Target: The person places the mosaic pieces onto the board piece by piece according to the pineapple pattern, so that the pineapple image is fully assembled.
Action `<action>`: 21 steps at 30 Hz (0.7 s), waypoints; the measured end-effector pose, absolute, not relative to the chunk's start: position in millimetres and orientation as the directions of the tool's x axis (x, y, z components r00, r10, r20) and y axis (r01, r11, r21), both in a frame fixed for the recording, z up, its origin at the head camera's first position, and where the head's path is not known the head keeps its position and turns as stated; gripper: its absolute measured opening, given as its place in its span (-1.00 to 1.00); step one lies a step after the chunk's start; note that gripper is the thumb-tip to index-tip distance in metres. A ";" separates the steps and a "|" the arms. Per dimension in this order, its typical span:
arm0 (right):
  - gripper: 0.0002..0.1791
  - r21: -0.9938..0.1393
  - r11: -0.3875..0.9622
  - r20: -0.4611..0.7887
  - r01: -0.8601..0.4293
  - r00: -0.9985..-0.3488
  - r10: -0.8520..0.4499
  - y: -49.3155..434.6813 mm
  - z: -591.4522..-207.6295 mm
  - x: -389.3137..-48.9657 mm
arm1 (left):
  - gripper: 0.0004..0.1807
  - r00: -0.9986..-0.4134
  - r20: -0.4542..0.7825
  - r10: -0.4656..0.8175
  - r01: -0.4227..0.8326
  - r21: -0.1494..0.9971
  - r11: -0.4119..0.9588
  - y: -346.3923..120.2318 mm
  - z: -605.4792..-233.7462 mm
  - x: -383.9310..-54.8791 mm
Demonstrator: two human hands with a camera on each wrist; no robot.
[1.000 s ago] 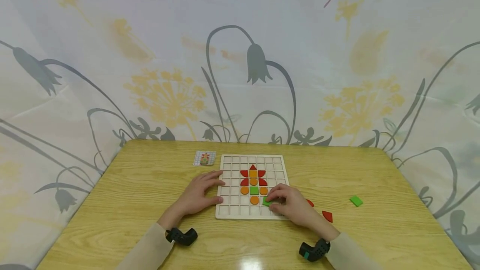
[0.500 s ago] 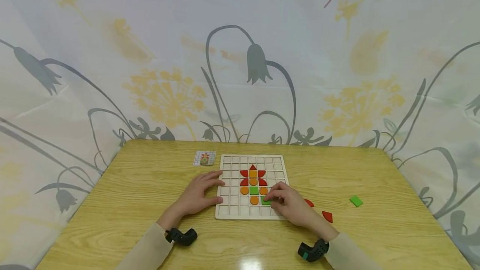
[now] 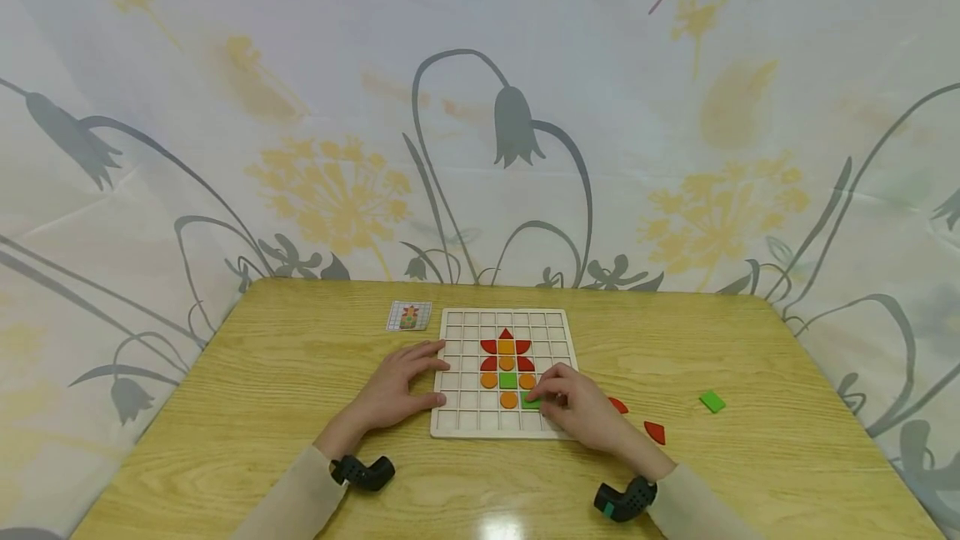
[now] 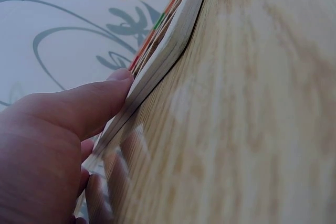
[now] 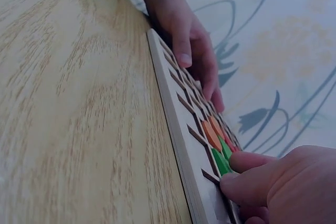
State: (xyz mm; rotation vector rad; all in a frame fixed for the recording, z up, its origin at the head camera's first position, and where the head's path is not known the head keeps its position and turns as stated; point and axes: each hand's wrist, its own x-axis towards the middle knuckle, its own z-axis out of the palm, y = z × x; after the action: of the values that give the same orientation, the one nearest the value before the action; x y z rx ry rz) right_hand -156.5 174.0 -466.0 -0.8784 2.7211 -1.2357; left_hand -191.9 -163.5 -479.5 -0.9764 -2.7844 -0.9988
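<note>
Green tile (image 3: 531,402) at board's 5 o'clock area, in cell just right of bottom orange disc (image 3: 509,399). Right hand (image 3: 581,408) grip: fingertips pinching tile, seating it into cell. Left hand (image 3: 393,390) flat, fingers straight, bracing wooden grid board (image 3: 450,427) at its 9 o'clock edge. Step, by my read: tile placement, nearly seated. Next likely needs tile squared to cell, then pressed flush. Spare green piece (image 3: 712,401) and red pieces (image 3: 655,432) on table (image 3: 225,407) at 3 o'clock. Pattern card (image 3: 409,316) at board's 10 o'clock.
</note>
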 end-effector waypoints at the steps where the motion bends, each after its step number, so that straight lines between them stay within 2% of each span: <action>1: -0.75 -0.700 0.533 0.196 -0.475 -0.845 -0.497 173.9 -465.8 -156.6 | -0.49 -0.803 0.224 0.552 0.568 0.565 0.599 -163.6 -479.3 -191.8; 9: -0.84 -0.719 0.549 0.163 -0.425 -0.872 -0.462 173.0 -466.2 -157.7 | -0.50 -0.803 0.226 0.552 0.570 0.563 0.598 -164.1 -479.5 -192.6; 21: -0.83 -0.753 0.525 0.167 -0.395 -0.888 -0.429 176.2 -470.3 -161.4 | -0.49 -0.800 0.231 0.554 0.573 0.571 0.589 -165.2 -482.0 -193.6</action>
State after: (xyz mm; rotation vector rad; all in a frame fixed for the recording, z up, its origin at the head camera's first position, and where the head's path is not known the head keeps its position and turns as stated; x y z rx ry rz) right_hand -161.4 176.2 -470.3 -0.7324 2.7089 -1.3221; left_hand -193.6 -165.2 -482.0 -0.9841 -2.7744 -1.0126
